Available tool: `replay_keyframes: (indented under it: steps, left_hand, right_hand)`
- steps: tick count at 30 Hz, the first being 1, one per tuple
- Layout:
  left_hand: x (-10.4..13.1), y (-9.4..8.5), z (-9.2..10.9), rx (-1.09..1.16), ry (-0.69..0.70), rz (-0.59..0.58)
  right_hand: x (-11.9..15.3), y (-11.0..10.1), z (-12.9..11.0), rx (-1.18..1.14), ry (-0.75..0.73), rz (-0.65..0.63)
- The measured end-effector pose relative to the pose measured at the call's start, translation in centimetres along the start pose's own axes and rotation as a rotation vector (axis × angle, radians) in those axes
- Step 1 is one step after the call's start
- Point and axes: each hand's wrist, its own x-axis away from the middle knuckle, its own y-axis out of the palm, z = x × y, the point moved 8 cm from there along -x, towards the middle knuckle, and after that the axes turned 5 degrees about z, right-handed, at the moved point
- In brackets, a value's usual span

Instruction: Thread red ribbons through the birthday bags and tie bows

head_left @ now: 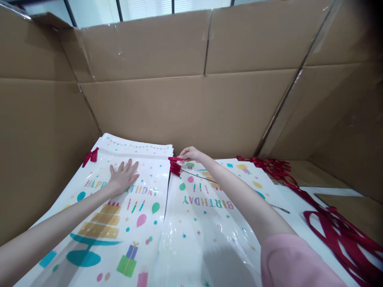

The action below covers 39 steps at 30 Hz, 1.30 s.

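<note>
My left hand [123, 177] lies flat with fingers spread on a white birthday-printed sheet [98, 207] at the left. My right hand [189, 154] has its fingers pinched on a red ribbon [176, 159] at the upper right edge of that sheet. More red ribbon ends [175, 168] hang just below it. A red ribbon bow [90, 156] sits on the sheet's upper left edge. To the right, a second printed sheet [209, 235] lies with its lettering upside down. A thin dark rod [199, 175] runs under my right forearm, and its looped end [280, 208] shows on the other side.
Tall cardboard walls [179, 107] stand behind and at both sides. Long red ribbons [338, 235] lie loosely along the right, bunched near the back wall. A flat brown cardboard piece [353, 215] lies at the far right. Windows show above the back wall.
</note>
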Motion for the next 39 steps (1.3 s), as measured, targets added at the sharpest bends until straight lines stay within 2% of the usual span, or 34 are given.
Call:
replay_keyframes:
  steps: [9, 20, 29, 35, 39]
  left_hand:
    - [0.0, 0.1, 0.0, 0.01, 0.003, 0.009]
    - [0.1, 0.0, 0.2, 0.008, 0.0, -0.003]
    - [0.1, -0.1, 0.3, 0.033, -0.014, -0.022]
    - [-0.3, -1.3, -0.4, 0.04, -0.003, 0.125]
    - [-0.6, -1.2, -1.6, 0.029, -0.031, 0.147]
  right_hand:
    - [-1.0, 0.0, 0.3, -0.003, 0.005, 0.035]
    - [-1.9, -0.3, 2.1, -0.044, -0.038, 0.077]
    - [-0.7, -0.1, 1.5, -0.038, -0.049, 0.087]
    - [-0.1, 0.1, 1.1, -0.039, -0.041, 0.08]
    - [0.1, 0.1, 1.1, -0.048, -0.033, 0.076]
